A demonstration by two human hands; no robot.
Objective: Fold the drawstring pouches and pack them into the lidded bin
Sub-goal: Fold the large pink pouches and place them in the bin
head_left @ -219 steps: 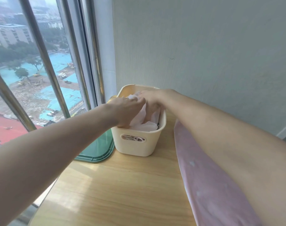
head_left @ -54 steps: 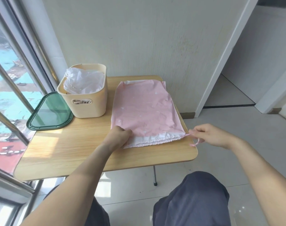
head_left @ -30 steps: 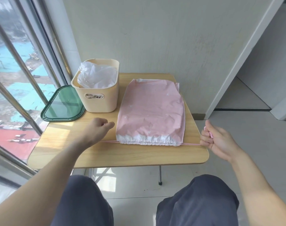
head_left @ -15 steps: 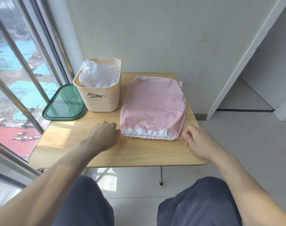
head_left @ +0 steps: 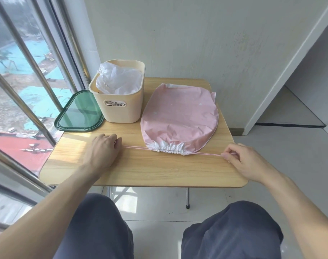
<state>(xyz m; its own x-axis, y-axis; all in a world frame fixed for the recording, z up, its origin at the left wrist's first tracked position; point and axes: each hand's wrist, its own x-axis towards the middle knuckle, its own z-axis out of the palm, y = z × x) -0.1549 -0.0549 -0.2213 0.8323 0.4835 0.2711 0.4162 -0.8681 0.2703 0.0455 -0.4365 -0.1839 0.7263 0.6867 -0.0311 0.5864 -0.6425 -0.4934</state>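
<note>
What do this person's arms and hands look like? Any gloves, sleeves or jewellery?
Both forearms are bare all the way up the frame, with no sleeves showing. The left hand and right hand wear no gloves, and no rings, watch or bracelets are visible. Dark blue-grey trousers cover the knees below.

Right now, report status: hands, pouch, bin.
Left hand and right hand each pinching pink drawstring, pulled taut. Pink pouch flat on table, mouth cinched, unfolded. Bin open, lid beside it; nothing blocking.
</note>
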